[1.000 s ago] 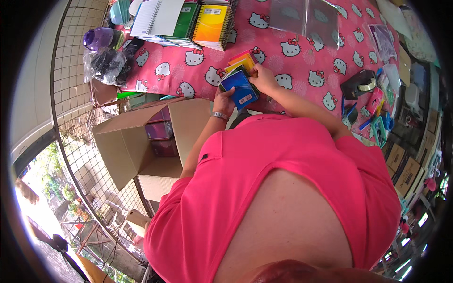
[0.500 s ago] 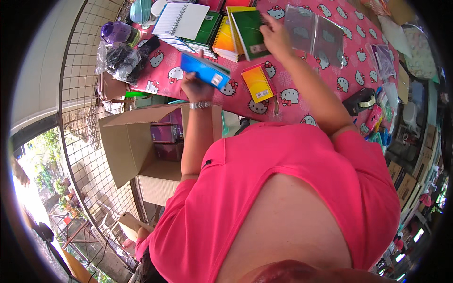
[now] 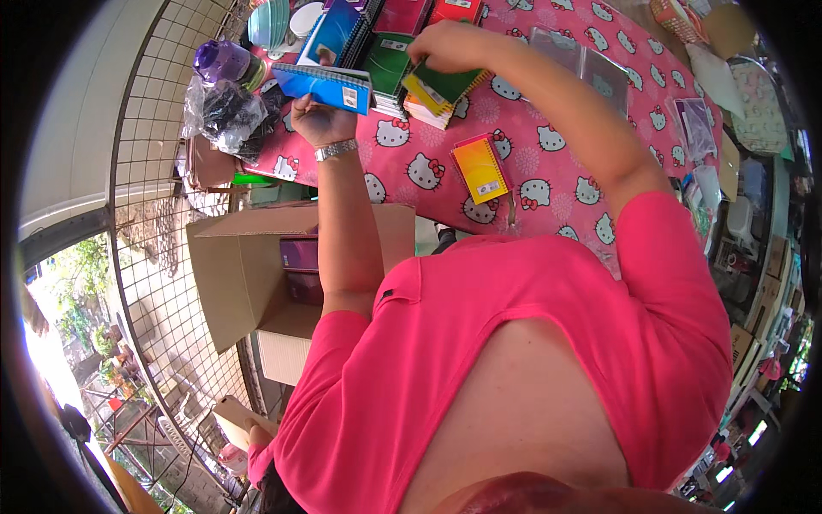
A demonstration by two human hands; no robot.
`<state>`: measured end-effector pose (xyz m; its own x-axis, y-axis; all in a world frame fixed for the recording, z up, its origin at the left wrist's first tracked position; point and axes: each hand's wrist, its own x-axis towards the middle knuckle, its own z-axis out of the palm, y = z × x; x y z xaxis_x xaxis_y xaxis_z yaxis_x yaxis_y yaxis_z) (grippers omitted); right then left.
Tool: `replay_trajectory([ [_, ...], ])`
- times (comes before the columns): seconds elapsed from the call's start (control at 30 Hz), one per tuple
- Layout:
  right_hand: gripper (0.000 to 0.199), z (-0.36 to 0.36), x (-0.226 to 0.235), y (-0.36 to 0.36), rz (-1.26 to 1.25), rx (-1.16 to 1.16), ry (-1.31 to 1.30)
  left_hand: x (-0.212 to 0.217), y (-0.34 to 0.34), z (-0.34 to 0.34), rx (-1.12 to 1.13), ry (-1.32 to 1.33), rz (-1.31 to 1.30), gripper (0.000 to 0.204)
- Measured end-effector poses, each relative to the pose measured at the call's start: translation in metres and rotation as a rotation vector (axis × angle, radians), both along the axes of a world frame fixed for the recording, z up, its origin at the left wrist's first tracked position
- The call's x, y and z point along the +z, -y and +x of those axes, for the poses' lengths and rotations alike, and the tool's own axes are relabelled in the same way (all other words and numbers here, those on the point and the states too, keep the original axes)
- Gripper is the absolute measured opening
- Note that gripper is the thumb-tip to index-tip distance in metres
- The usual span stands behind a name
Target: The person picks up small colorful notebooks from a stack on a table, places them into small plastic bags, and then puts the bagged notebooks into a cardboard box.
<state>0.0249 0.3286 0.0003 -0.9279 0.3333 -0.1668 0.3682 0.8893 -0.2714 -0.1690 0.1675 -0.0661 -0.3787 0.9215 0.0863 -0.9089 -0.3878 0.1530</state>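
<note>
Left grip (image 3: 324,125) over tablecloth (image 3: 548,163) near mesh (image 3: 145,154)

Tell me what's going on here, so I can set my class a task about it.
A person at a table with a pink patterned cloth is handling spiral notebooks. The left grip holds a blue notebook in front of the notebook stacks. The right grip is at a green notebook by the stacks; its fingers are partly hidden, so whether it is closed is unclear. A small yellow notebook lies apart, nearer the person.
</note>
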Motion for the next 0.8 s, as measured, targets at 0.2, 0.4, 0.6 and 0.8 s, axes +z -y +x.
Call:
replay_trajectory([
  [0.2, 0.023, -0.03, -0.048, -0.018, -0.069, 0.191, 0.006, 0.02, 0.006, 0.006, 0.297, 0.138, -0.359, 0.036],
  [0.4, 0.026, -0.069, -0.004, -0.039, -0.256, 0.047, -0.323, -0.008, 0.062, 0.039, 0.255, 0.162, -0.405, 0.029],
  [0.6, 0.052, -0.056, -0.042, -0.014, -0.149, -0.569, -0.753, -0.014, 0.103, 0.046, 0.292, 0.098, -0.56, 0.029],
  [0.8, 0.064, -0.083, -0.059, 0.015, 0.238, -0.569, -0.618, -0.017, 0.098, 0.055, 0.228, -0.131, -0.697, 0.024],
])
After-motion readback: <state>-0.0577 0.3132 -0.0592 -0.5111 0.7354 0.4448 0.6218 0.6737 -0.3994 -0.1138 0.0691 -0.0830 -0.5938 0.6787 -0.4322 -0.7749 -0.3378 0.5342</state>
